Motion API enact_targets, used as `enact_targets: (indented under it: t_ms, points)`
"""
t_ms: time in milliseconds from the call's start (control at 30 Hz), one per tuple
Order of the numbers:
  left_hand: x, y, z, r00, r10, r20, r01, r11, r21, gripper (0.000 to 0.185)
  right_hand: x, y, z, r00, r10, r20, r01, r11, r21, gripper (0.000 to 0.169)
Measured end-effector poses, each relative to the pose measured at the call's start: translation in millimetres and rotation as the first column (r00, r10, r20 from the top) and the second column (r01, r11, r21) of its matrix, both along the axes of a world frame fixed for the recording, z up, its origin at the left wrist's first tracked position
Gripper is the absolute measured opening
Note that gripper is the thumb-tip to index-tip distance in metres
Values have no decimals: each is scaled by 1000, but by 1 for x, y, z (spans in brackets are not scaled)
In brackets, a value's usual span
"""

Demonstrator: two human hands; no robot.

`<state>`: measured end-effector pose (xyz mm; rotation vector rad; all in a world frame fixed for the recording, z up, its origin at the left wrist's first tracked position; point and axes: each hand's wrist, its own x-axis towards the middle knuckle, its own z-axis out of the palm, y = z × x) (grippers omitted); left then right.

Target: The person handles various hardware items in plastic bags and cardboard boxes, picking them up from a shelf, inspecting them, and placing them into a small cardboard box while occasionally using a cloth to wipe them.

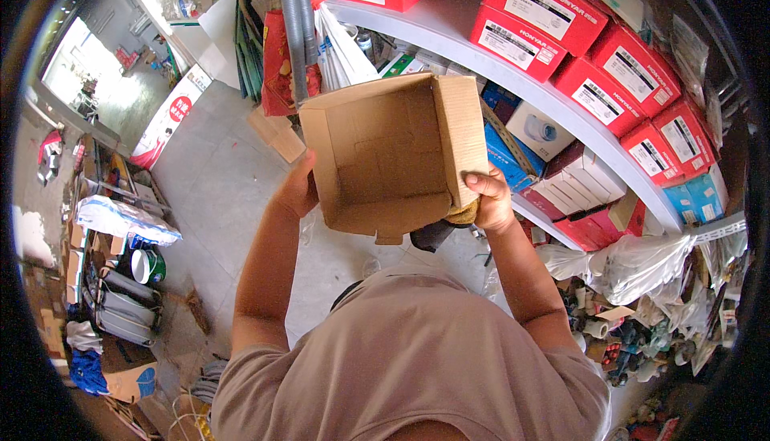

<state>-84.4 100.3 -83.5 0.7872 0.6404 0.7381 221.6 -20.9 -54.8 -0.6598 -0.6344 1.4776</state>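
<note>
Between my hands is an open cardboard box [391, 140], its hollow inside facing up at me with nothing in it. My left hand [296, 188] grips its left wall, the fingers hidden behind the cardboard. On the other side my right hand [494, 197] has the thumb over the lower end of the right wall. Close under that hand, a yellow-brown cloth-like item [465, 214] and a black item [432, 236] show past the box's edge. Whether the right hand also holds them I cannot tell.
Red boxes [541, 7] bearing writing stand on a grey metal shelf [445, 44] ahead and right. Grey corrugated hoses [295, 32] stand left of it. Loose fittings and plastic bags [649, 266] crowd the right. A bucket [144, 266] is at left on the tiled floor [222, 140].
</note>
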Motion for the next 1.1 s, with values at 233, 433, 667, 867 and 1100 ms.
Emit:
enact_targets:
  t_ms: [233,433,667,867,1100]
  points:
    - [20,-17,26,965,16,-261,14,994,111,60,23,6,-8,988,-114,104,134,968,-210,39]
    - [20,-11,31,906,280,-317,-197,943,270,64,55,-33,61,920,-340,193,377,902,-210,46]
    - [47,-12,32,909,272,-317,-169,934,316,61,18,-21,142,998,10,56,-28,940,339,70]
    - [73,-34,60,976,136,-173,-93,968,234,60,-38,66,74,254,-360,898,-424,793,438,73]
    - [85,-41,70,959,224,-171,-147,915,377,63,-40,91,33,-192,-719,668,-309,690,654,64]
